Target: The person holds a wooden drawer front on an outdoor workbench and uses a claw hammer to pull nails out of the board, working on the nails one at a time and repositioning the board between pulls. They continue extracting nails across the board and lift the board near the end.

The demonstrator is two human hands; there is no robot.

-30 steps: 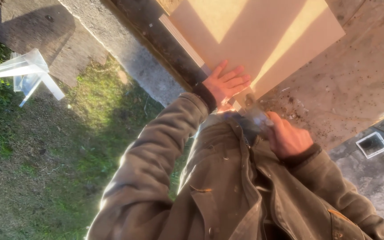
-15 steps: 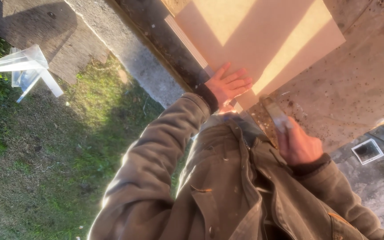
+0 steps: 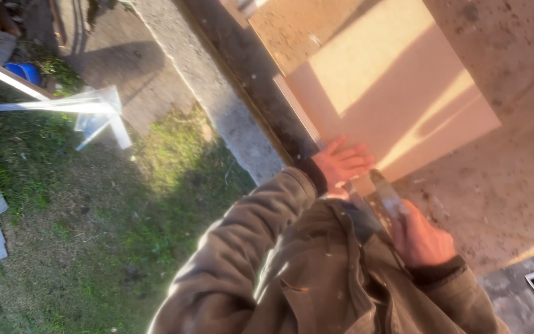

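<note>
Left hand flat on a tan board, right hand gripping a slim tool beside it.

The left hand (image 3: 343, 166) lies with fingers spread and flat on the lower edge of the board (image 3: 397, 93), holding nothing. The right hand (image 3: 421, 238) is closed around a narrow tool (image 3: 385, 193), blurred, whose long axis runs from the fist up and to the left, its tip near the board's lower edge just beside the left hand. The board is a pale tan rectangle, lying at a slant on a speckled concrete slab (image 3: 502, 185). Left of the slab's grey kerb (image 3: 217, 93) lies grass (image 3: 63, 247) with a white plastic frame (image 3: 94, 111); a small blue tub (image 3: 23, 71) sits at the far left.
</note>
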